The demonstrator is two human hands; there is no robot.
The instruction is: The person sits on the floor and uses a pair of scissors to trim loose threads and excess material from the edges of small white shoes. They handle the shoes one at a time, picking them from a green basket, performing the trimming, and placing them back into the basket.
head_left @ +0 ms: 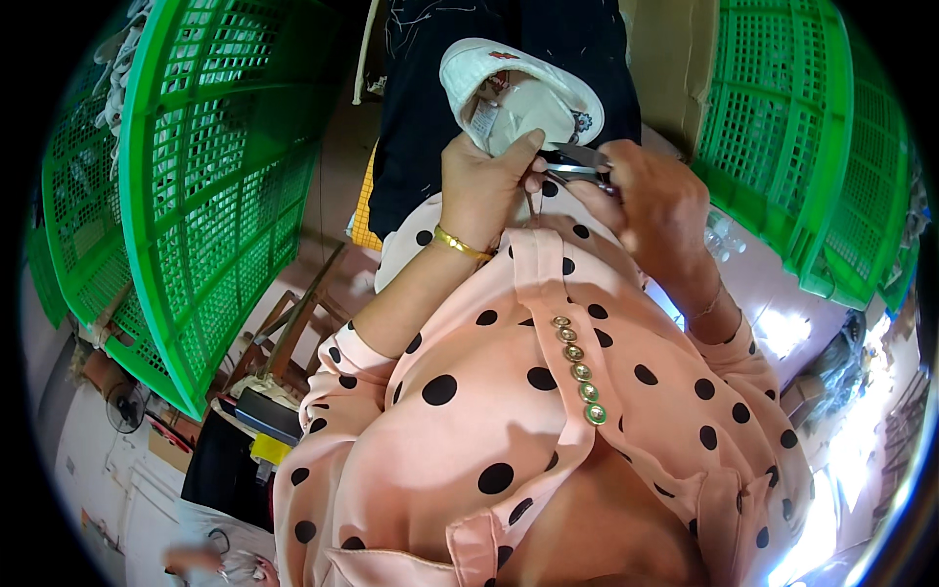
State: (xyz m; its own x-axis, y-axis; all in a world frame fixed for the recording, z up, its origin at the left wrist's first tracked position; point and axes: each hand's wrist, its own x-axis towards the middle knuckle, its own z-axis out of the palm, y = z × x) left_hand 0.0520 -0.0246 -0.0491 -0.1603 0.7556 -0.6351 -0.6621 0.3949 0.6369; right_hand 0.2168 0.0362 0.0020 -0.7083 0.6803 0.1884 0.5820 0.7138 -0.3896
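A white, hollow, cap-like fabric piece [540, 67] lies over my lap, with its opening facing up. Red stitching marks its far side, a small label shows inside, and a patterned patch sits at the right. My left hand [489, 176] pinches its near edge between thumb and fingers, and a thin strand hangs below the fingertips. From the right, my right hand [655, 196] is closed around a pair of scissors [577, 170]. The metal blades point left, close to my left fingertips. My fingers hide most of the scissors' handles.
Green plastic baskets stand on both sides, one at the left [220, 186] and one at the right [773, 127]. White pieces fill the far-left edge. A cardboard box [670, 68] is beside my right leg. Wooden legs [293, 323] show at the lower left.
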